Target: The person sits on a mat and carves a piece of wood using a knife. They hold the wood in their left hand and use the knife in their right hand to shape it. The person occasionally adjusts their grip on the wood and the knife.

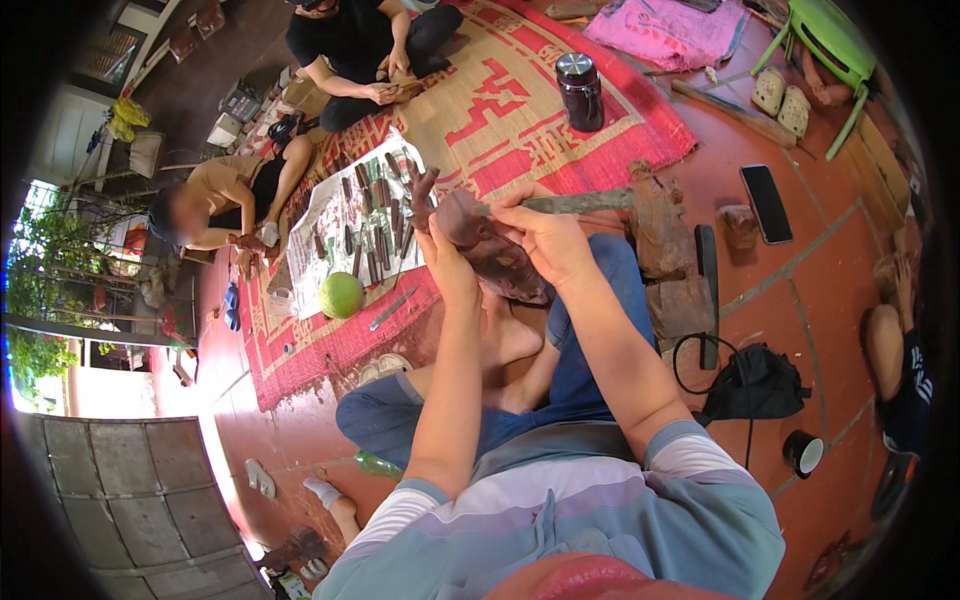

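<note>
Above my crossed legs I hold a dark reddish-brown wooden carving [505, 262], with a rounded top and a branching part at its left. My left hand [452, 268] grips it from the left side, fingers along its upper part. My right hand [548, 238] pinches a long, flat grey-green strip [585, 203] against the carving's rounded top. The strip runs right toward a rough wooden block [660, 225]; whether it is sanding cloth or a stiff tool I cannot tell. The carving's underside is partly hidden by my hands and arms.
Carving tools [378, 200] lie in rows on a paper sheet, beside a green round fruit [341, 295] on the red mat [500, 110]. A dark flask [580, 95], phone [767, 204], black pouch [757, 384] and cup [803, 453] are around me. Other people sit nearby.
</note>
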`<state>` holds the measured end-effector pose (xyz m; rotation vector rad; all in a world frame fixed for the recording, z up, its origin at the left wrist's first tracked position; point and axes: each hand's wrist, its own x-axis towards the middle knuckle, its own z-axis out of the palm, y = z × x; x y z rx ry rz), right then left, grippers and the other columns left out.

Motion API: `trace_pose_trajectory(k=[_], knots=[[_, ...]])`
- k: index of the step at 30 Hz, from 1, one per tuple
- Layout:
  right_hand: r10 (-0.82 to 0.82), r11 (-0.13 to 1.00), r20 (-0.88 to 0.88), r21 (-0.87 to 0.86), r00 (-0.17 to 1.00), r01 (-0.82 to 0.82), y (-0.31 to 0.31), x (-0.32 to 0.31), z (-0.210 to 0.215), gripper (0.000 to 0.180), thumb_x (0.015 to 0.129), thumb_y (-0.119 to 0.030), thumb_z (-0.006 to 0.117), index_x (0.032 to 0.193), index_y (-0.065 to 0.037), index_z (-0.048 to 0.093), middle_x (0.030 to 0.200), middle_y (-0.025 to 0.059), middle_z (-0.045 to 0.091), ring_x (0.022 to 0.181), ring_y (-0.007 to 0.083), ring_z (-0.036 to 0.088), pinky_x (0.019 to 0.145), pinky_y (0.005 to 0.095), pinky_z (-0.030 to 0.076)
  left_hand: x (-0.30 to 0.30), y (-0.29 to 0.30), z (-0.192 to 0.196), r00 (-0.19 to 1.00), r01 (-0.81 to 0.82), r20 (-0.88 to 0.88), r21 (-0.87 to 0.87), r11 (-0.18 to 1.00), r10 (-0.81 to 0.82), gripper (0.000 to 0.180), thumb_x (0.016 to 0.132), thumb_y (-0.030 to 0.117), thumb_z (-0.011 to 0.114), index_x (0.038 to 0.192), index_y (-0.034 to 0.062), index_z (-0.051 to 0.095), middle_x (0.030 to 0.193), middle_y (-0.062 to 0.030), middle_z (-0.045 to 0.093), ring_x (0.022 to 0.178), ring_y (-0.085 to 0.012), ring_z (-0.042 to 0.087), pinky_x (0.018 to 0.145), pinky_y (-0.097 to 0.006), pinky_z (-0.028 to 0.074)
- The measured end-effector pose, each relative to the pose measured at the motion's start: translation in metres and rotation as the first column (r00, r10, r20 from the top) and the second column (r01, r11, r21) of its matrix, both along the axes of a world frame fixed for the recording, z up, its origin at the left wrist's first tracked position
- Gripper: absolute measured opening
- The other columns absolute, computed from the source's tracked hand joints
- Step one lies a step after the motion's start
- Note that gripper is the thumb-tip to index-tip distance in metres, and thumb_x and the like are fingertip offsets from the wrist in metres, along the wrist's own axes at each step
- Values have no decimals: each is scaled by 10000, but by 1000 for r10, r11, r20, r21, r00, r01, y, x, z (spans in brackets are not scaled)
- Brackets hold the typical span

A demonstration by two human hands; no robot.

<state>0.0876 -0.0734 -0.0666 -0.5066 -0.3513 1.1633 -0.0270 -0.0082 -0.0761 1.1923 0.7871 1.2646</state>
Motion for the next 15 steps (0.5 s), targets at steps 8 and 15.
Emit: trace_pose_trajectory(k=[8,15], knots=[[106,994,-79,2,991,-106,2,14,-9,94,815,14,635,840,-58,580,936,65,619,934,191,614,830,331,504,1,5,-5,995,-52,-76,75,996,57,427,1012,287,376,1339,12,368,1254,-144,483,1106,-211,507,955,-326,402],[86,996,-95,-23,992,-88,5,13,-12,98,817,17,624,858,-59,578,943,66,614,928,187,609,818,346,512,0,6,-4,998,-20,-57,64,998,23,398,999,288,406,1316,47,402,1234,-87,502,1088,-174,533,918,-303,438]])
